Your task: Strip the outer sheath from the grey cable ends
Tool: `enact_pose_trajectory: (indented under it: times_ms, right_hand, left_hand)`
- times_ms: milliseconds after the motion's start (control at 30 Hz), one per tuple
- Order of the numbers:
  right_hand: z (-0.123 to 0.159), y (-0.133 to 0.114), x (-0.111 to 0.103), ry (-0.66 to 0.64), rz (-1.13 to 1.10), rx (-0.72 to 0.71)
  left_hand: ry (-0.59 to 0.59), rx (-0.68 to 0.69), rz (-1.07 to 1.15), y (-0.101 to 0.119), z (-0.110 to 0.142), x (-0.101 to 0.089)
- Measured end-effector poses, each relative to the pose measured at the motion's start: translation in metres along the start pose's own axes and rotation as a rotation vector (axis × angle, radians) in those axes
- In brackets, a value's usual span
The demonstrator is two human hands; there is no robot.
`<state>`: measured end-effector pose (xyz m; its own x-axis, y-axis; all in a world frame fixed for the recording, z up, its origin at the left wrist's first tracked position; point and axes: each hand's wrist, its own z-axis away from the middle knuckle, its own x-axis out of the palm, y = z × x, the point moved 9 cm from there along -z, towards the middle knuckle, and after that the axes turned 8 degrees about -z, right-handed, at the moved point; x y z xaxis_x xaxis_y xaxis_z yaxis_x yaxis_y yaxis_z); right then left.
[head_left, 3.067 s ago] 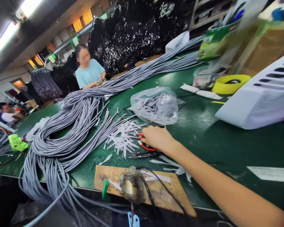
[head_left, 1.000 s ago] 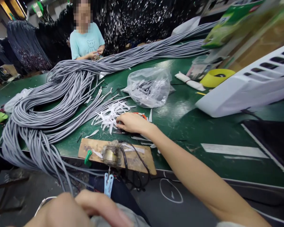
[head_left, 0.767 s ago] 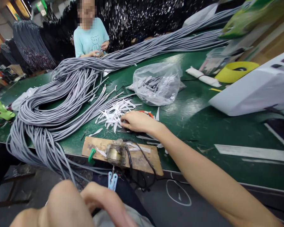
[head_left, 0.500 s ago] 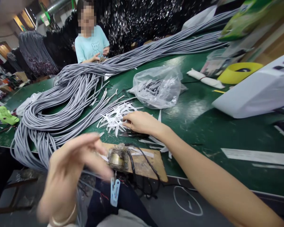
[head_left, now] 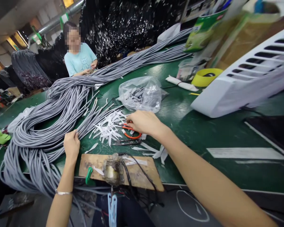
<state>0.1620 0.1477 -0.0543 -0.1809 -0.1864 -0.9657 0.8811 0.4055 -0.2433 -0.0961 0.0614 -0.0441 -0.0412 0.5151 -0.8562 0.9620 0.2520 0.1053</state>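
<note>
My left hand (head_left: 71, 145) is closed at the edge of the bundle of grey cables (head_left: 49, 126), pinching a grey cable. My right hand (head_left: 144, 122) reaches over the table, its fingers bent together beside a heap of white strips (head_left: 110, 126). Orange scissor handles (head_left: 135, 137) lie right under those fingertips; whatever the fingers hold is hidden. A pair of dark thread snips (head_left: 125, 142) rests just in front. Nearer me, a wooden board (head_left: 142, 176) carries a metal piece (head_left: 113, 171) coated in residue, with a light-blue clothes peg (head_left: 112, 206) hanging below it.
Behind my right hand sits a clear plastic bag (head_left: 142, 94) of small grey pieces. To the right stand a white slatted housing (head_left: 213, 101), a yellow tape roll (head_left: 204, 78) and a long white strip (head_left: 241, 153). Across the table is a co-worker (head_left: 81, 61).
My left hand has moved from above the board to the cables and closed there. My right hand has shifted slightly, and the orange handles now show below it. The view has turned a little.
</note>
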Motion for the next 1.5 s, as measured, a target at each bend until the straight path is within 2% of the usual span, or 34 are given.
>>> enact_pose_trajectory:
  times_ms: [133, 233, 300, 367, 433, 533, 600, 667, 767, 900, 1000, 1100, 1200, 1267, 1367, 1433, 1500]
  right_hand:
    - [0.001, 0.004, 0.007, -0.071, -0.010, 0.006]
    - [0.001, 0.004, 0.016, -0.117, -0.026, -0.011]
    - [-0.001, 0.001, 0.020, -0.120, -0.041, -0.034]
    - [-0.005, -0.002, 0.023, -0.097, -0.052, -0.040]
    - [-0.010, -0.002, 0.026, -0.069, -0.060, -0.018]
    - [-0.018, 0.000, 0.030, -0.042, -0.091, 0.026]
    - [-0.021, 0.001, 0.028, -0.021, -0.135, 0.032]
    - [-0.021, 0.002, 0.023, -0.006, -0.196, -0.002]
    - [-0.021, 0.004, 0.020, -0.047, -0.267, -0.101]
    - [-0.023, 0.004, 0.033, -0.125, -0.280, -0.183]
    - [-0.024, -0.003, 0.040, -0.104, -0.305, -0.217]
    - [-0.023, -0.006, 0.029, -0.004, -0.355, -0.224]
    - [-0.019, -0.004, 0.004, 0.153, -0.426, -0.208]
    - [-0.013, 0.000, -0.019, 0.343, -0.609, -0.200]
    - [0.003, 0.008, -0.044, 0.638, -1.041, -0.236]
    - [0.010, 0.010, -0.048, 0.713, -1.215, -0.240]
    - [0.014, 0.013, -0.048, 0.734, -1.294, -0.189]
  left_hand:
    - [0.224, -0.184, 0.037, -0.015, -0.011, -0.042]
    - [0.217, -0.243, 0.274, -0.013, -0.026, -0.054]
    - [0.122, -0.195, 0.477, 0.007, -0.038, -0.049]
    - [-0.023, -0.104, 0.659, 0.041, -0.047, -0.035]
    - [-0.178, 0.015, 0.745, 0.081, -0.049, -0.019]
    - [-0.251, 0.154, 0.781, 0.124, -0.040, -0.004]
    - [-0.211, 0.254, 0.766, 0.138, -0.031, -0.003]
    - [-0.167, 0.316, 0.739, 0.141, -0.023, -0.005]
    - [-0.069, 0.269, 0.717, 0.128, -0.021, -0.010]
    - [-0.007, 0.204, 0.660, 0.115, -0.026, -0.009]
    - [0.007, 0.197, 0.707, 0.113, -0.027, -0.010]
    - [0.044, 0.208, 0.725, 0.114, -0.026, -0.017]
    - [0.026, 0.192, 0.717, 0.117, -0.025, -0.020]
    - [-0.003, 0.171, 0.720, 0.119, -0.024, -0.018]
    - [-0.034, 0.185, 0.728, 0.126, -0.020, -0.017]
    - [-0.093, 0.247, 0.716, 0.138, -0.018, -0.014]
    - [-0.173, 0.326, 0.709, 0.155, -0.017, -0.013]
